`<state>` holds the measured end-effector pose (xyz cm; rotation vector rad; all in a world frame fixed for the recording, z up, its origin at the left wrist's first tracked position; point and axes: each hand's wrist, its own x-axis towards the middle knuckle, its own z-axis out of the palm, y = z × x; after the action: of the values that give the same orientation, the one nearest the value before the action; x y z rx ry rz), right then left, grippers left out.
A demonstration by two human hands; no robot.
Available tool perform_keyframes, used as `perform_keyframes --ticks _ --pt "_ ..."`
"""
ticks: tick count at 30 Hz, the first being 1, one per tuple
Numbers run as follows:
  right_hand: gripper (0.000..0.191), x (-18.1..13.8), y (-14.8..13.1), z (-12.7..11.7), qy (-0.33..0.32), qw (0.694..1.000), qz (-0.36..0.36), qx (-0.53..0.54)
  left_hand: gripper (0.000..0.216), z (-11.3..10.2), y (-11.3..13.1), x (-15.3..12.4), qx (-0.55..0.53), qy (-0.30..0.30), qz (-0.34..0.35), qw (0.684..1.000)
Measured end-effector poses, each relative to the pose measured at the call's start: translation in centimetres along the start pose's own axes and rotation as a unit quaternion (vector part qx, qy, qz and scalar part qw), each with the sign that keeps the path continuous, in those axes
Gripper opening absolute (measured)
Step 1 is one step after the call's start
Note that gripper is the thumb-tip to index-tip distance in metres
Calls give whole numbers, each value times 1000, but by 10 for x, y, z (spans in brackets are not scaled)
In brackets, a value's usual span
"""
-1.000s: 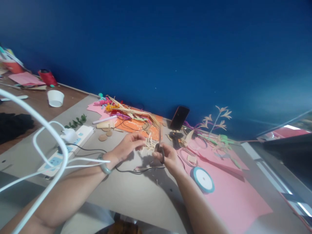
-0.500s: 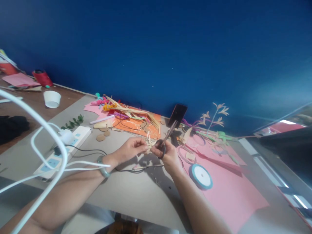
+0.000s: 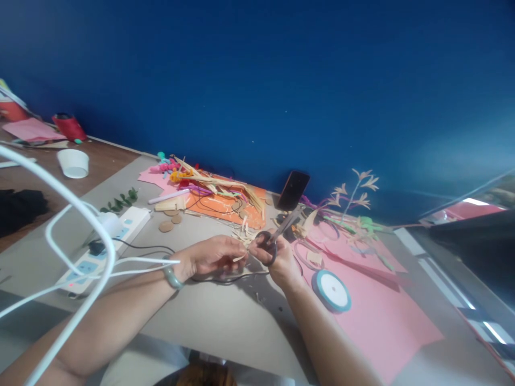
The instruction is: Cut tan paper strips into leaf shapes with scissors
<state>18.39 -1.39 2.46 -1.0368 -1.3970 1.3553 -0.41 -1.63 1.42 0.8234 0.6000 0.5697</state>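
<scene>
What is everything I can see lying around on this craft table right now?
Black-handled metal scissors: one, in right hand.
Pale straw strip: one, at left fingertips.
Teal ribbon spool: one, on pink paper sheet.
Black phone: one, leaning on blue wall.
White power strip: one, left side.
White paper cup: one, far left.
Orange paper with straw pile: one, centre back.
Left hand: green bangle on wrist.
Right hand: grips scissors.
</scene>
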Motion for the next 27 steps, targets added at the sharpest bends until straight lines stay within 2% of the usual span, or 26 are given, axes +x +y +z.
perform_keyframes --ticks 3,6,11,16,27 --pt "38 0 -3 1 17 1000 -10 -25 26 1 3 1 13 33 39 999" --pt "34 -1 -8 1 34 994 -22 -106 27 1 6 3 17 106 122 987" --pt "37 -1 -8 1 -66 977 -7 -203 23 -4 6 8 7 196 199 960" --pt "38 0 0 2 -121 953 14 -279 15 -4 7 7 40 226 234 945" --pt "38 1 6 -4 -167 956 46 -238 14 -3 8 5 88 254 250 930"
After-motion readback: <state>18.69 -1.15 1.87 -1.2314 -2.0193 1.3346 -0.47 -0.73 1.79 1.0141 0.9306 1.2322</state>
